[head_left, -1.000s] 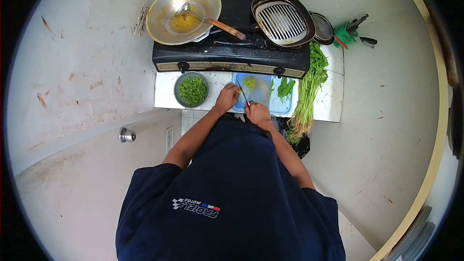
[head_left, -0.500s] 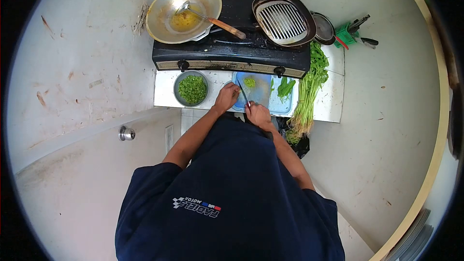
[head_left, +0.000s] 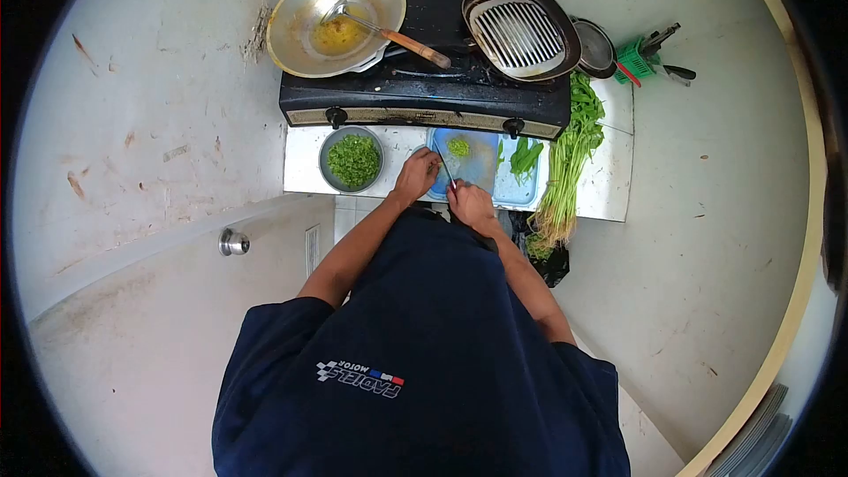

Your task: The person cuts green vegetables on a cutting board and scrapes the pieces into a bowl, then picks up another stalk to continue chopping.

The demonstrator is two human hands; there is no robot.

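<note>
My right hand (head_left: pixel 472 204) is wrapped around the handle of a knife (head_left: pixel 445 166), its blade slanting up and left over a blue tray-like cutting board (head_left: pixel 484 173). Fingers bent and pressed together, my left hand (head_left: pixel 417 173) is at the board's left edge, close beside the blade. Whatever those fingers pinch is too small or hidden to name. Just beyond the knife lies a small heap of finely chopped pale green pieces (head_left: pixel 458 147). Loose green leaves (head_left: pixel 526 159) rest on the right part of the board.
Left of the board stands a grey bowl (head_left: pixel 324 173) of chopped greens (head_left: pixel 353 161). A bunch of rooted leafy greens (head_left: pixel 570 155) lies to the right. Behind, a black stove (head_left: pixel 424 97) carries a wok (head_left: pixel 291 31) with a ladle (head_left: pixel 415 49) and a grill pan (head_left: pixel 521 34).
The whole view has shifted very slightly. Both hands and the knife keep nearly the same place over the board, with only a tiny movement of the left fingers.
</note>
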